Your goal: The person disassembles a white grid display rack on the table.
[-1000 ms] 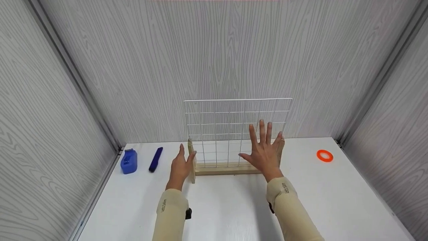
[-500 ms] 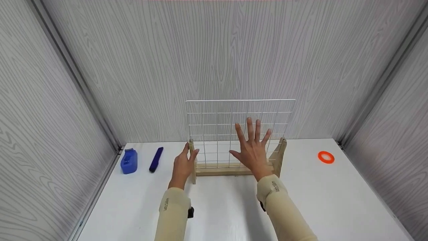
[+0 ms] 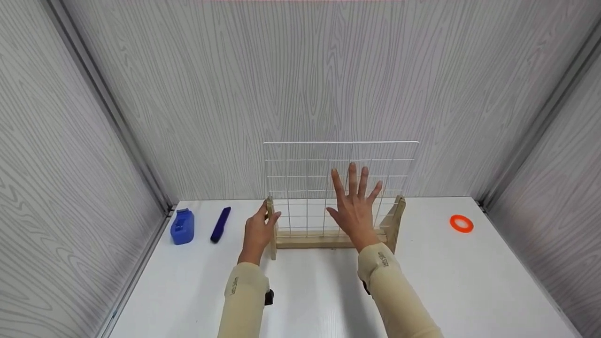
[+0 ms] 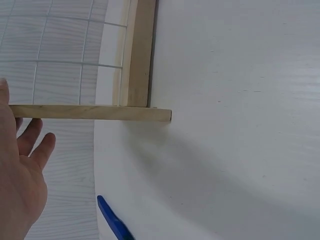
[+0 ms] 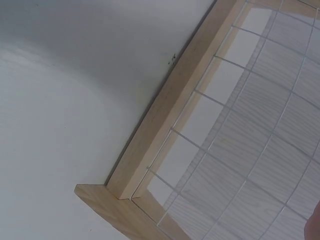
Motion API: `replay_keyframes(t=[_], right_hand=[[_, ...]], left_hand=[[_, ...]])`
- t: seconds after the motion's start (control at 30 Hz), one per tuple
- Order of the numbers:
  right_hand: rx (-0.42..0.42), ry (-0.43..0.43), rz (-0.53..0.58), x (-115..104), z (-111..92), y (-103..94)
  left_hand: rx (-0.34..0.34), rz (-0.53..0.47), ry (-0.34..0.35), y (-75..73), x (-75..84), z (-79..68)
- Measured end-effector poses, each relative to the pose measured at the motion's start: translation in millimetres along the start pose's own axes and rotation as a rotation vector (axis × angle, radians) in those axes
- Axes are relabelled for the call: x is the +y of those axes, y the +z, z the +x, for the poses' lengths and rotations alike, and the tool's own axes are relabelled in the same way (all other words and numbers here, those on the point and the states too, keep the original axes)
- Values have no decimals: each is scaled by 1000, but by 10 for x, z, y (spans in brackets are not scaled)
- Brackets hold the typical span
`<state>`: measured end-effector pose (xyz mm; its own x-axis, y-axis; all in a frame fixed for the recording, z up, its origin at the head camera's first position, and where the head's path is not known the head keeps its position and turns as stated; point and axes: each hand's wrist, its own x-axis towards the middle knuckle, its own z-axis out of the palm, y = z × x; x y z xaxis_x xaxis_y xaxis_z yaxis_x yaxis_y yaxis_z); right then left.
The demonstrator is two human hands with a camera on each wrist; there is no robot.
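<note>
A white wire grid panel (image 3: 305, 142) stands upright in a wooden stand (image 3: 314, 242) with a board at each end. My left hand (image 3: 257, 234) pinches the stand's left end board (image 4: 95, 112); the left wrist view has the thumb on one side and fingers on the other. In front of the grid, right of its middle, my right hand (image 3: 355, 213) is held up with straight, spread fingers, overlapping the wires. Only a bit of that hand (image 5: 313, 225) enters the right wrist view, beside the wires.
To the left lie a blue tape dispenser (image 3: 182, 226) and a dark blue utility knife (image 3: 220, 225). An orange ring (image 3: 461, 223) lies at the right on the white table (image 3: 469, 281). Grey wood-patterned walls (image 3: 300, 70) enclose the back and sides.
My right hand has shifted left, away from the right end board to in front of the grid. My left hand has moved in and taken hold of the left end board.
</note>
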<state>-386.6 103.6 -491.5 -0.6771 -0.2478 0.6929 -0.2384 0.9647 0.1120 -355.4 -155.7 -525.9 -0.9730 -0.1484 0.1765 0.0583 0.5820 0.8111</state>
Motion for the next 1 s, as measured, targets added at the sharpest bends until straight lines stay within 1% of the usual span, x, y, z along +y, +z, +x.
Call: replay_keyframes(t=[0.07, 0.3, 0.47, 0.57, 0.67, 0.77, 0.9, 1.0], right_hand=[[-15, 4, 0, -13, 3, 15], [-54, 11, -37, -14, 26, 32], [-75, 14, -61, 11, 56, 22], [-46, 5, -66, 22, 51, 48], [3, -13, -79, 32, 42, 87], [35, -30, -85, 43, 43, 115], [53, -40, -95, 60, 56, 115], [61, -46, -105, 72, 70, 102]], left_hand=[[9, 8, -5, -3, -6, -4], [115, 57, 39, 14, -50, 17], [147, 46, 66, 39, -54, 32], [177, 56, 105, 70, -71, 18], [195, 76, 119, 96, -92, 2], [198, 92, 107, 110, -103, 0], [185, 83, 78, 116, -96, 17], [178, 79, 76, 117, -79, 26]])
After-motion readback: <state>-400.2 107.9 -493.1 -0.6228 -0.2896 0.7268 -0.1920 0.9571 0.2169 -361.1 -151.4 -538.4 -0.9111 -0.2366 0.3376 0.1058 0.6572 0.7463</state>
